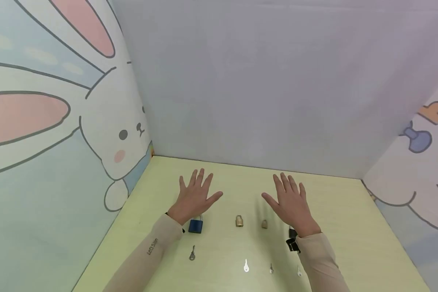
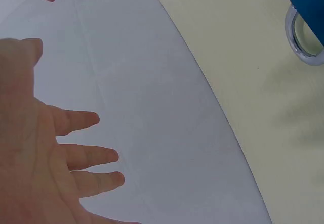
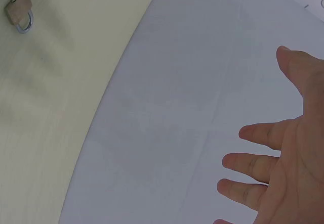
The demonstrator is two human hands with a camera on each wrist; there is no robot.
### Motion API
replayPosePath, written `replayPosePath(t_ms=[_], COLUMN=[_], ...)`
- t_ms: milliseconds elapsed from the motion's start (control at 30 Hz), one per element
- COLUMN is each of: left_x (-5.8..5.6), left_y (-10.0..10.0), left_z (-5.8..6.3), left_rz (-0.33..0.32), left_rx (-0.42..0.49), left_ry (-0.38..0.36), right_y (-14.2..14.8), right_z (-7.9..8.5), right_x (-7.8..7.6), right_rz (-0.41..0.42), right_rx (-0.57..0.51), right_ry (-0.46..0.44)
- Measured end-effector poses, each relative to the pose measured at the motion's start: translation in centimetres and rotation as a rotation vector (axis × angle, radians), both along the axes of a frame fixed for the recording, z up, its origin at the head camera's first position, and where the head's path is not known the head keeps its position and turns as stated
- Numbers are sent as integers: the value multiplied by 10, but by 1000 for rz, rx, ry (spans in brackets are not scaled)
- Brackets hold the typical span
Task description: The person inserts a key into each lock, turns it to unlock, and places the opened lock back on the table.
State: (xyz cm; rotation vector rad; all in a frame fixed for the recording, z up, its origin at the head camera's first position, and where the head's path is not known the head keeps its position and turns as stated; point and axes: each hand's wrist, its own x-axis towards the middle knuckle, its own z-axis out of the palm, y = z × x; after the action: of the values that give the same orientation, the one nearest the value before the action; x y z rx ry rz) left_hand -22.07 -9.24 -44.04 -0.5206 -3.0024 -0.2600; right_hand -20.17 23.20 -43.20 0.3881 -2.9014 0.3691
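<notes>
My left hand (image 1: 195,198) is spread over the table with fingers straight, holding nothing. Just below its wrist lies a blue padlock (image 1: 195,226); its shackle shows at the top right of the left wrist view. My right hand (image 1: 291,205) is likewise spread and holds nothing. A dark padlock (image 1: 293,232) is partly hidden under the right wrist. Between the hands lie a brass padlock (image 1: 239,221) and a smaller brass padlock (image 1: 264,224). In front of the padlocks lie a larger key (image 1: 192,253), a silver key (image 1: 246,266), a small key (image 1: 271,269) and another key (image 1: 299,271).
The pale yellow table (image 1: 226,182) meets a plain grey back wall (image 1: 248,89). A cartoon rabbit panel (image 1: 106,121) stands along the left side, and another cartoon panel (image 1: 398,182) along the right.
</notes>
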Motion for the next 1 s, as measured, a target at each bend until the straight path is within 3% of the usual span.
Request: replayPosePath(t_ms=[167, 333, 433, 700, 1000], left_x=[1, 5, 8, 12, 10], left_y=[-6, -11, -14, -17, -17], left_z=[-8, -27, -38, -60, -65], left_rz=[78, 183, 214, 194, 199], left_rx=[21, -34, -68, -133, -91], left_ry=[-81, -167, -227, -278, -337], right_y=[-6, -14, -22, -46, -64], right_z=[4, 5, 3, -11, -20], right_x=[-1, 1, 2, 12, 18], right_rz=[21, 41, 55, 103, 129], right_rx=[8, -1, 2, 34, 45], right_ry=[6, -2, -3, -22, -40])
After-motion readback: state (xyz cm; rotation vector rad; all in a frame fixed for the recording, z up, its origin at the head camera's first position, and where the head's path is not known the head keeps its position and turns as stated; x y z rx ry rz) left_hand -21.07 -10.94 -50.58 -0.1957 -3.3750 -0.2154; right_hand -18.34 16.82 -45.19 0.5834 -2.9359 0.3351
